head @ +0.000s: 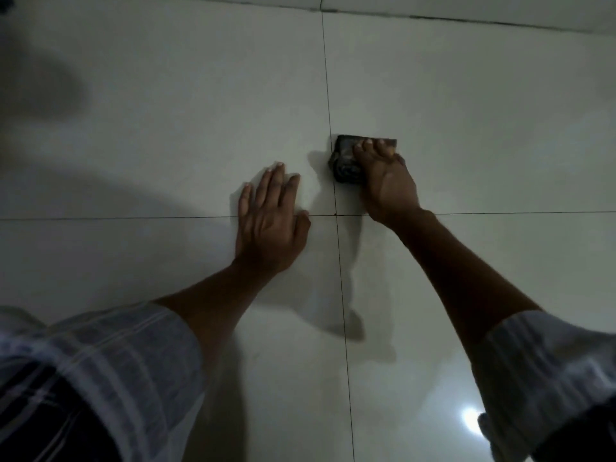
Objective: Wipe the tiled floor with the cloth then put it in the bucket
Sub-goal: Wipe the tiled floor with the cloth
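Observation:
A dark folded cloth [345,160] lies on the pale tiled floor [166,128], just right of a grout line. My right hand [386,178] presses down on it, fingers curled over its far edge, covering its right part. My left hand [271,221] rests flat on the floor to the left of the cloth, fingers spread, holding nothing. No bucket is in view.
Grout lines cross between my hands [335,215]. A wall base or step edge [466,20] runs along the top. A damp-looking streak [353,278] trails toward me from the cloth. A light glare [471,420] reflects at bottom right. Dark shadow covers the left.

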